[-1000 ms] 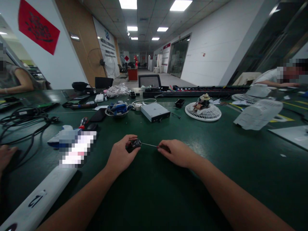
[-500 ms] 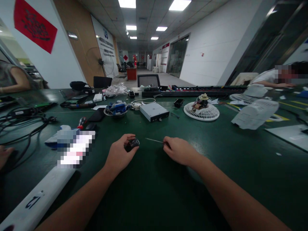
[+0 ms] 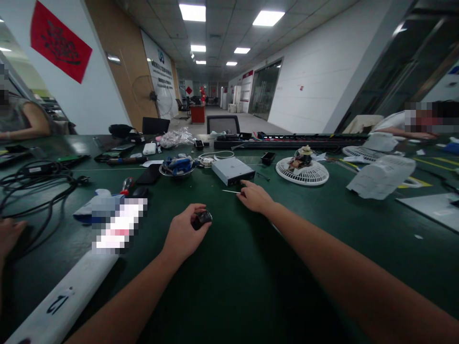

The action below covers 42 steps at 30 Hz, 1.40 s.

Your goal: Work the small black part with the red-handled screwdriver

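Note:
My left hand is curled around a small glossy black object, pinched between thumb and fingers above the green table; its exact kind I cannot make out. Farther forward, my right hand is closed on a thin metal-shafted tool. The shaft points left, and the fingers cover the handle end. Just beyond those fingers lies a silver optical drive with a black front. A small black open box and a short dark rod are to the right of the drive.
A metal bowl holds blue items. A white fan grille bears a motor. Left of my hands are a white bar, a red-handled screwdriver and black cables. Other people sit at both sides.
My right hand has moved forward to the front of the optical drive, carrying the thin tool. The left hand still holds the black object. The view has shifted slightly.

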Each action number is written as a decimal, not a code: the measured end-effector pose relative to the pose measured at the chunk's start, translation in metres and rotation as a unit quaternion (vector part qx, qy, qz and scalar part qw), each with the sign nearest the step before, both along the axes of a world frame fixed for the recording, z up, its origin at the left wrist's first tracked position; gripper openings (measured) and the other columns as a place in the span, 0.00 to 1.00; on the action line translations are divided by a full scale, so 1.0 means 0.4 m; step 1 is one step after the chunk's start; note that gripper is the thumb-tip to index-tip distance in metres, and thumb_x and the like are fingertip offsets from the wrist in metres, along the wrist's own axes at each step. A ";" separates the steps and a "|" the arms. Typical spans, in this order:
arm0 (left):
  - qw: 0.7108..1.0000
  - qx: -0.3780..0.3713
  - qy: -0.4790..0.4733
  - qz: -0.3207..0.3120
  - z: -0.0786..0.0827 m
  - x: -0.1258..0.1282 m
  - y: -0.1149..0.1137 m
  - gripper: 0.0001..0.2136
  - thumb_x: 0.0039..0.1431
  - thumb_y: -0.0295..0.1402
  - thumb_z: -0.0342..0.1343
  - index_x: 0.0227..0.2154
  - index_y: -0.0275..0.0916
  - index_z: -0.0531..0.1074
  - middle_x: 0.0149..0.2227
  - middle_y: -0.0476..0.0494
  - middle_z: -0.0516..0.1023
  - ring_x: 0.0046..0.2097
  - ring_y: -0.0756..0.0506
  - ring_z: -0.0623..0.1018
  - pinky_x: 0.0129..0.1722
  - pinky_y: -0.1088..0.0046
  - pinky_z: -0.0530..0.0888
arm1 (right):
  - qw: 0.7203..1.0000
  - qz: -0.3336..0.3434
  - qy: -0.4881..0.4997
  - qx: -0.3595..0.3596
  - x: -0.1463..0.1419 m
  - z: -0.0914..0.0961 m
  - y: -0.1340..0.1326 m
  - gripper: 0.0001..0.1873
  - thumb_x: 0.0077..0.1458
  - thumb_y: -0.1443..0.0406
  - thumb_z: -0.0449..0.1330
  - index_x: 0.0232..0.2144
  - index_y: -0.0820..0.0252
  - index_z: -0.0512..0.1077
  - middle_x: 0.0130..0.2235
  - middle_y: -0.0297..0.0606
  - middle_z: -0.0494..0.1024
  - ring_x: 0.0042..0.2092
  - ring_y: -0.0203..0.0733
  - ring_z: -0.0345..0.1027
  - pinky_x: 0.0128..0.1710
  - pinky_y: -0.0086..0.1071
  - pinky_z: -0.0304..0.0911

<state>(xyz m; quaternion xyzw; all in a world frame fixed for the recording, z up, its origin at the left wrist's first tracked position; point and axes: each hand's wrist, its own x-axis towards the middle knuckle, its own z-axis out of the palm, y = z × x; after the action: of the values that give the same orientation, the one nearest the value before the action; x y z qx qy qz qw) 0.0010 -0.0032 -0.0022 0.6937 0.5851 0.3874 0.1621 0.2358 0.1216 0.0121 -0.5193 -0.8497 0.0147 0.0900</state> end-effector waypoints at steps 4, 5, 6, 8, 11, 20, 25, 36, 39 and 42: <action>1.000 -0.005 -0.009 -0.007 -0.002 -0.001 0.000 0.19 0.52 0.33 0.62 0.48 0.43 0.69 0.42 0.45 0.80 0.42 0.43 0.80 0.45 0.61 0.77 | 1.000 -0.002 0.009 0.000 -0.007 0.000 0.016 0.18 0.61 0.62 0.52 0.35 0.68 0.78 0.59 0.54 0.65 0.55 0.54 0.64 0.56 0.42 0.58; 1.000 -0.008 -0.008 -0.007 -0.002 -0.001 0.000 0.20 0.52 0.33 0.62 0.48 0.43 0.69 0.42 0.45 0.80 0.42 0.42 0.80 0.45 0.61 0.77 | 1.000 -0.003 0.013 0.000 -0.006 0.002 0.012 0.17 0.61 0.62 0.52 0.34 0.68 0.78 0.58 0.54 0.66 0.55 0.53 0.65 0.55 0.41 0.58; 1.000 -0.010 -0.009 -0.007 -0.002 -0.001 -0.001 0.20 0.52 0.33 0.62 0.48 0.43 0.69 0.42 0.45 0.80 0.42 0.42 0.80 0.45 0.61 0.77 | 1.000 -0.005 0.018 0.001 -0.005 0.004 0.005 0.16 0.60 0.63 0.53 0.33 0.67 0.78 0.57 0.53 0.68 0.54 0.52 0.65 0.55 0.39 0.57; 1.000 -0.016 -0.009 -0.009 -0.002 -0.001 -0.001 0.20 0.52 0.33 0.62 0.49 0.43 0.69 0.43 0.45 0.79 0.43 0.43 0.80 0.45 0.61 0.77 | 1.000 -0.011 0.028 -0.002 0.001 0.008 -0.013 0.12 0.58 0.66 0.55 0.30 0.65 0.77 0.52 0.50 0.72 0.52 0.49 0.66 0.54 0.36 0.57; 1.000 -0.020 -0.007 -0.014 -0.003 0.000 0.000 0.20 0.51 0.33 0.62 0.49 0.43 0.69 0.43 0.45 0.80 0.43 0.42 0.80 0.46 0.61 0.76 | 0.998 -0.038 0.049 -0.018 0.014 0.014 -0.050 0.07 0.55 0.69 0.57 0.29 0.63 0.75 0.43 0.47 0.77 0.46 0.47 0.69 0.48 0.35 0.60; 0.998 -0.016 0.016 -0.065 0.000 0.006 -0.004 0.22 0.52 0.32 0.62 0.50 0.43 0.68 0.43 0.45 0.79 0.43 0.42 0.79 0.46 0.59 0.76 | 0.960 -0.109 0.195 -0.166 0.045 -0.006 -0.154 0.11 0.41 0.66 0.68 0.20 0.59 0.68 0.30 0.35 0.79 0.30 0.38 0.72 0.27 0.29 0.62; 0.991 0.004 0.027 -0.130 -0.004 0.019 -0.013 0.23 0.52 0.29 0.62 0.51 0.44 0.67 0.45 0.46 0.79 0.46 0.43 0.79 0.51 0.59 0.74 | 0.850 -0.032 0.480 -0.217 -0.007 -0.036 -0.212 0.24 0.41 0.66 0.67 0.15 0.57 0.52 0.35 0.38 0.80 0.36 0.40 0.74 0.38 0.33 0.67; 0.986 0.044 0.020 -0.162 0.000 0.043 -0.034 0.21 0.51 0.26 0.64 0.48 0.45 0.70 0.45 0.49 0.78 0.46 0.45 0.79 0.48 0.66 0.75 | 0.865 0.098 0.473 -0.137 -0.047 -0.023 -0.265 0.23 0.44 0.72 0.64 0.16 0.57 0.51 0.31 0.35 0.74 0.36 0.40 0.71 0.37 0.34 0.63; 0.982 0.049 0.028 -0.182 0.001 0.043 -0.035 0.20 0.52 0.26 0.63 0.48 0.46 0.70 0.45 0.50 0.79 0.45 0.46 0.79 0.48 0.67 0.75 | 0.818 0.078 0.519 -0.235 -0.046 -0.038 -0.255 0.24 0.41 0.70 0.66 0.17 0.56 0.50 0.29 0.32 0.73 0.32 0.37 0.69 0.35 0.33 0.64; 0.978 0.061 0.039 -0.197 0.002 0.042 -0.034 0.19 0.52 0.26 0.63 0.47 0.45 0.70 0.45 0.50 0.78 0.46 0.46 0.78 0.48 0.68 0.75 | 0.799 0.082 0.535 -0.260 -0.043 -0.042 -0.250 0.24 0.40 0.69 0.67 0.18 0.56 0.50 0.30 0.33 0.74 0.33 0.38 0.69 0.35 0.33 0.65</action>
<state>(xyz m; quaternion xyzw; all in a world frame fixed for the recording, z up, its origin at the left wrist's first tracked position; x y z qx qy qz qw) 0.0178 -0.0167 -0.0015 0.8186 0.4185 0.3549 0.1697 0.2186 0.0216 -0.0048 -0.3605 -0.6700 0.5181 0.3907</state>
